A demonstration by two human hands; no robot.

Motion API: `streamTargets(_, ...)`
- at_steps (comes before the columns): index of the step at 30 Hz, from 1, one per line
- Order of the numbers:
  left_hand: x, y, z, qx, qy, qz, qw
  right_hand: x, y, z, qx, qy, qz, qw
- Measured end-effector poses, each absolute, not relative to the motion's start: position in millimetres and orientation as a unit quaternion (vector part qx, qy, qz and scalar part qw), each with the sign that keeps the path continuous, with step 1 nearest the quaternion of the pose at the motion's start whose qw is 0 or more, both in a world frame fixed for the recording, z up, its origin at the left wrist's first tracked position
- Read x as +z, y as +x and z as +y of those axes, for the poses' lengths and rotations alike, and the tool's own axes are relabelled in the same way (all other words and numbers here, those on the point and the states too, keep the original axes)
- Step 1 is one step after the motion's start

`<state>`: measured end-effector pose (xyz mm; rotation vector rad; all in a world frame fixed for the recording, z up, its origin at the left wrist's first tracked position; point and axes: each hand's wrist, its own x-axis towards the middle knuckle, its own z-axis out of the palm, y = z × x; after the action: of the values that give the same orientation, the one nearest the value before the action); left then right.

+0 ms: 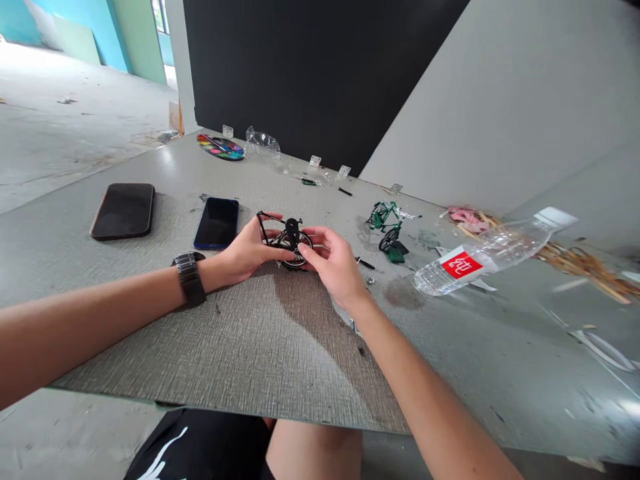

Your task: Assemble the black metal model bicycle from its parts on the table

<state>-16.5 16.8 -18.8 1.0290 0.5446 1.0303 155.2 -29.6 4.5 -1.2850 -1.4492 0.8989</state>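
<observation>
Currently both hands meet mid-counter (280, 347) on a small black model bicycle (287, 239). My left hand (250, 252), watch (190, 277) on the wrist, grips its frame from the left; my right hand (333, 263) pinches at the wheel side, fingers closed on it. Blue phone (217, 223) just left of them, black phone (123, 211) further left. Green model bicycle (386, 221) and a lying water bottle (487, 257) sit to the right.

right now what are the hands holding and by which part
Both hands hold a small black model bicycle on the table. The left hand grips it at the frame side, the right hand pinches around its wheel.
</observation>
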Motion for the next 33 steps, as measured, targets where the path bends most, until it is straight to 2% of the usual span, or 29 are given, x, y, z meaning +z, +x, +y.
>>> streamTargets(20,-18,-17,17,0.463,0.466,0.246,0.713,5,156,-29,0.379,-0.526,-0.607,0.46)
streamTargets(23,-17,-17,16,0.462,0.465,0.256,0.71,14,166,-28,0.283,-0.548,-0.652,0.441)
streamTargets(26,-17,-17,16,0.46,0.467,0.266,0.707,34,193,-27,0.058,-0.585,-0.698,0.408)
streamTargets(28,-17,-16,16,0.459,0.468,0.268,0.706,47,215,-27,-0.08,-0.616,-0.703,0.347)
streamTargets(30,-16,-16,16,0.459,0.466,0.272,0.706,56,235,-29,-0.126,-0.661,-0.684,0.281)
streamTargets(33,-14,-16,15,0.461,0.46,0.283,0.704,57,253,-29,-0.079,-0.71,-0.676,0.181)
